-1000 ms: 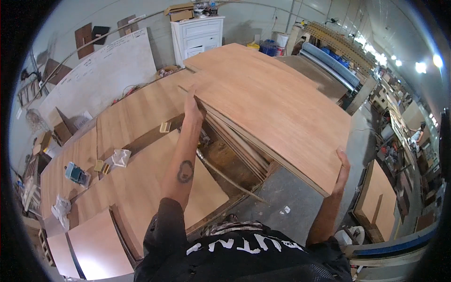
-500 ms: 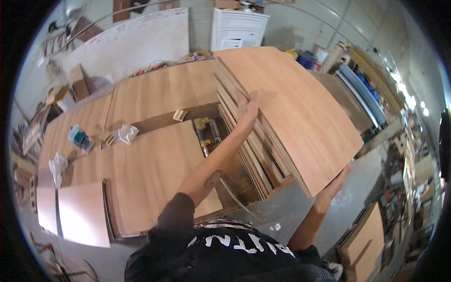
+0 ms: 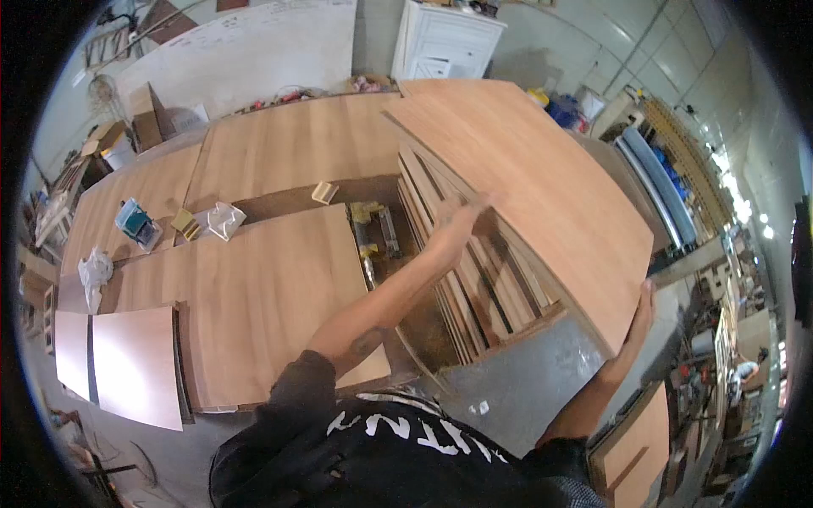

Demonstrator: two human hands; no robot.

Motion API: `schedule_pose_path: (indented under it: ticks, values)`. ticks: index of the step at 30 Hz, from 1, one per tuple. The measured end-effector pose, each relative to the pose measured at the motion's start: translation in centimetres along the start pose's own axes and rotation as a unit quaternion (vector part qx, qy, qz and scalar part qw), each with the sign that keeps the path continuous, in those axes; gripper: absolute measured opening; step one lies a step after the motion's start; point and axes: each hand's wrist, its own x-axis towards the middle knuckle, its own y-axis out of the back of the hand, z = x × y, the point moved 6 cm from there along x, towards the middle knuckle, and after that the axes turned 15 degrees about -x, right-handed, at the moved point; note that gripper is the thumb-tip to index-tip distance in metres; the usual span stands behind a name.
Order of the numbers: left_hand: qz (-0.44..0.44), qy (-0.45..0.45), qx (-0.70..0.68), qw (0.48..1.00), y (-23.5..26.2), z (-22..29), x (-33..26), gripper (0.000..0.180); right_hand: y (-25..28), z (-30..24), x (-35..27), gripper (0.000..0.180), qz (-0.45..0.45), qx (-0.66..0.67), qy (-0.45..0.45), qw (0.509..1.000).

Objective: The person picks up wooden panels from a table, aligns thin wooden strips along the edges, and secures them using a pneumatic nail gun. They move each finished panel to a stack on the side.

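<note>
A large reddish plywood panel lies tilted across the right of the workbench. Along its left long edge my left hand grips, the fingertips over the top face. My right hand holds the right near edge by the corner, most of its palm hidden behind the panel. Under the raised left edge shows a stack of thin wooden boards in the bench's open section. Left of the stack, a yellow and black power tool lies in the same opening, close to my left forearm.
Flat wood panels cover the bench to the left. On them sit a turquoise-lidded container, a clear plastic bag and a small wooden block. A white cabinet stands behind; another panel is at lower right.
The plywood panel has shifted right and its left edge has lifted off the boards, showing more of the stack. Both hands have moved with it, the right one outward along the edge.
</note>
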Motion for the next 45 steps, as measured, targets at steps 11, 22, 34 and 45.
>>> schedule_pose_path:
  ticks: [11, 22, 34, 45]
  values:
    - [-0.031, -0.016, -0.179, 0.983, 9.6, 7.6, 2.2, 0.067, 5.5, 12.6, -17.0, 0.032, 0.345, -0.155, -0.072, 0.923]
    - [0.028, -0.077, -0.116, 0.99, 3.9, 6.0, 0.3, 0.048, -38.7, 19.5, -28.4, 0.057, -0.467, -0.13, 0.118, 0.866]
    - [-0.053, 0.064, -0.006, 0.996, 9.7, 6.9, -4.7, 0.082, -56.7, 10.1, -22.8, 0.066, -0.309, -0.616, 0.335, 0.643]
    - [-0.055, 0.113, -0.052, 0.991, 6.7, 8.1, -0.8, 0.075, -48.4, 13.1, -24.9, 0.084, -0.442, -0.453, 0.245, 0.734]
